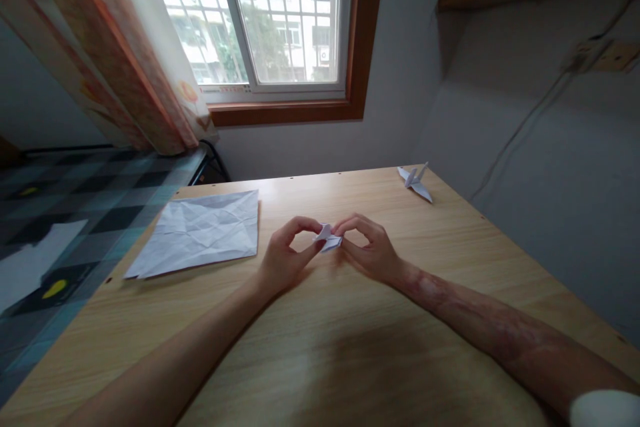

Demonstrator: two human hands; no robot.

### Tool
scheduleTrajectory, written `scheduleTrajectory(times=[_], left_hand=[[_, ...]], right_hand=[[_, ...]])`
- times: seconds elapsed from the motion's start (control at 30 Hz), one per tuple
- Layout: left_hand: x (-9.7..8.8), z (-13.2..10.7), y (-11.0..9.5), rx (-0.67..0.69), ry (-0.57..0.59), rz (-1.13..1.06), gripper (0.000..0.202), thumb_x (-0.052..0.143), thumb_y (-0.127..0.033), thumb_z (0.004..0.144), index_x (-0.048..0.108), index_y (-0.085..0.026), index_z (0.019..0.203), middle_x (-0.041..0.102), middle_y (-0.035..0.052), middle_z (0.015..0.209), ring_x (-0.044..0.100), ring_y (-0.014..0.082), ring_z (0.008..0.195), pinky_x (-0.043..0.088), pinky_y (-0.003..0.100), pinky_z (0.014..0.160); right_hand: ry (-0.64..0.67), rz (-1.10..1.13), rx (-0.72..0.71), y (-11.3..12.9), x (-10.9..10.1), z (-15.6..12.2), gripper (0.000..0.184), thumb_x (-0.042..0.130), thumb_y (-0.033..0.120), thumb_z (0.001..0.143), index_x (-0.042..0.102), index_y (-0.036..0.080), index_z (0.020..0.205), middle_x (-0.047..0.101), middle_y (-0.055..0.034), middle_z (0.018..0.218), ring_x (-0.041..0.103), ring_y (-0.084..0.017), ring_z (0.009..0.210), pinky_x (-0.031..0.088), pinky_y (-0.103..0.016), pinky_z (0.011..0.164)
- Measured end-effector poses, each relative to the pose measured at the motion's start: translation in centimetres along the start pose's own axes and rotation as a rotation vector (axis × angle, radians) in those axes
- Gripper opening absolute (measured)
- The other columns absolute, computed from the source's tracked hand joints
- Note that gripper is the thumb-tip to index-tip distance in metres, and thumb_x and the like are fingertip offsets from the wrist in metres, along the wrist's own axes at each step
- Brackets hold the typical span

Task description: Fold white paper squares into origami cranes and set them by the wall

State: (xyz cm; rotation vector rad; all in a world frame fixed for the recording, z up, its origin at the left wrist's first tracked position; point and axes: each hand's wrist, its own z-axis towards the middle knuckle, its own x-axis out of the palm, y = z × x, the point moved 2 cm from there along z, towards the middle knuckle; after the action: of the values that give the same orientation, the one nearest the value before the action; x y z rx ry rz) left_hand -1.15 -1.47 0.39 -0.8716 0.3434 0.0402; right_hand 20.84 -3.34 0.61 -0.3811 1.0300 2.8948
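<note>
A small piece of folded white paper sits between the two hands near the middle of the pale wooden table, and whether it touches the tabletop I cannot tell. The left hand pinches its left side between thumb and forefinger, the two digits curving into a loop. The right hand pinches the right side in much the same way, thumb below and fingertips above, partly covering the folds. To the left of the hands, a larger creased white sheet lies flat, its left edge near the edge of the table. Well apart from the hands, near the far right corner, stands a folded paper bird with its wings spread. Left of the table, a dark checked cloth bears another piece of white paper. Beyond the table are a barred window in a brown wooden frame and a patterned orange curtain, while a cable runs down the right-hand wall
</note>
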Motion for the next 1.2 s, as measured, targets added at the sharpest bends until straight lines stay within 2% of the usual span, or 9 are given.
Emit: scheduleTrajectory(times=[0.17,0.33,0.4,0.57,0.73,0.9,1.0,1.13,1.2], left_hand=[[0.2,0.2,-1.5,0.084,0.058,0.068,0.019,0.08,-0.027,0.095,0.065,-0.02,0.104,0.072,0.0032,0.097,0.069,0.0186,0.088,0.056,0.032,0.085],[-0.2,0.5,-2.2,0.261,-0.077,0.171,0.026,0.082,-0.02,0.091,0.059,-0.021,0.102,0.061,0.0019,0.097,0.06,0.0173,0.087,0.052,0.031,0.081],[-0.2,0.6,-2.2,0.295,-0.079,0.183,0.025,0.081,-0.018,0.093,0.06,-0.022,0.105,0.062,0.0029,0.1,0.061,0.018,0.09,0.053,0.032,0.083],[0.2,0.6,-2.4,0.265,0.025,0.158,0.017,0.075,-0.015,0.099,0.065,-0.022,0.111,0.069,0.0048,0.102,0.067,0.0195,0.094,0.056,0.034,0.086],[0.5,0.3,-2.5,0.258,0.111,0.099,0.014,0.071,-0.012,0.1,0.067,-0.022,0.109,0.071,0.0074,0.108,0.071,0.0216,0.102,0.058,0.037,0.092],[0.2,0.1,-1.7,0.232,-0.025,0.112,0.03,0.08,-0.014,0.093,0.06,-0.023,0.115,0.067,0.0034,0.103,0.068,0.0195,0.093,0.058,0.036,0.087],[-0.1,0.4,-1.7,0.267,-0.091,0.192,0.035,0.084,-0.018,0.091,0.062,-0.023,0.118,0.065,0.0056,0.11,0.067,0.0211,0.099,0.058,0.038,0.09],[0.0,0.5,-2.0,0.225,0.0,0.215,0.016,0.075,-0.019,0.101,0.066,-0.023,0.114,0.071,0.0065,0.111,0.069,0.0223,0.105,0.058,0.039,0.095],[0.0,0.4,-1.9,0.173,0.047,0.172,0.015,0.071,-0.019,0.104,0.066,-0.023,0.118,0.073,0.0061,0.11,0.071,0.0216,0.104,0.058,0.038,0.095]], right_hand=[[0.037,0.038,-0.006,-0.1,0.1,-0.1,0.006,0.073,0.021,0.105,0.074,0.026,0.109,0.081,-0.0067,0.11,0.078,-0.022,0.103,0.063,-0.039,0.096],[0.022,0.043,-0.001,-0.2,0.0,-0.1,0.004,0.072,0.024,0.106,0.074,0.026,0.11,0.081,-0.0069,0.109,0.078,-0.023,0.104,0.063,-0.039,0.097],[0.013,0.035,-0.001,-0.1,0.0,0.0,0.002,0.073,0.026,0.106,0.074,0.026,0.108,0.081,-0.0069,0.107,0.078,-0.023,0.102,0.063,-0.04,0.096],[0.016,0.048,0.004,-0.3,0.1,0.0,0.003,0.073,0.027,0.106,0.075,0.025,0.108,0.081,-0.0069,0.107,0.078,-0.022,0.101,0.063,-0.038,0.094],[0.031,0.045,0.023,-1.1,0.1,-0.3,0.005,0.075,0.027,0.104,0.074,0.025,0.109,0.081,-0.0061,0.108,0.077,-0.022,0.101,0.062,-0.037,0.092],[0.046,0.025,0.026,-1.2,0.1,-0.4,0.009,0.075,0.026,0.104,0.074,0.026,0.113,0.081,-0.0063,0.11,0.078,-0.023,0.103,0.062,-0.037,0.093],[0.034,0.022,0.036,-1.1,0.0,-0.3,0.008,0.075,0.025,0.105,0.074,0.026,0.113,0.082,-0.006,0.111,0.078,-0.023,0.103,0.061,-0.036,0.094],[0.02,0.018,0.054,-1.1,0.0,-0.2,0.009,0.076,0.028,0.104,0.074,0.025,0.113,0.082,-0.0059,0.11,0.078,-0.022,0.102,0.061,-0.035,0.094],[0.015,0.012,0.058,-1.1,0.1,-0.2,0.01,0.076,0.03,0.105,0.074,0.024,0.112,0.082,-0.0059,0.109,0.077,-0.022,0.101,0.061,-0.035,0.093]])
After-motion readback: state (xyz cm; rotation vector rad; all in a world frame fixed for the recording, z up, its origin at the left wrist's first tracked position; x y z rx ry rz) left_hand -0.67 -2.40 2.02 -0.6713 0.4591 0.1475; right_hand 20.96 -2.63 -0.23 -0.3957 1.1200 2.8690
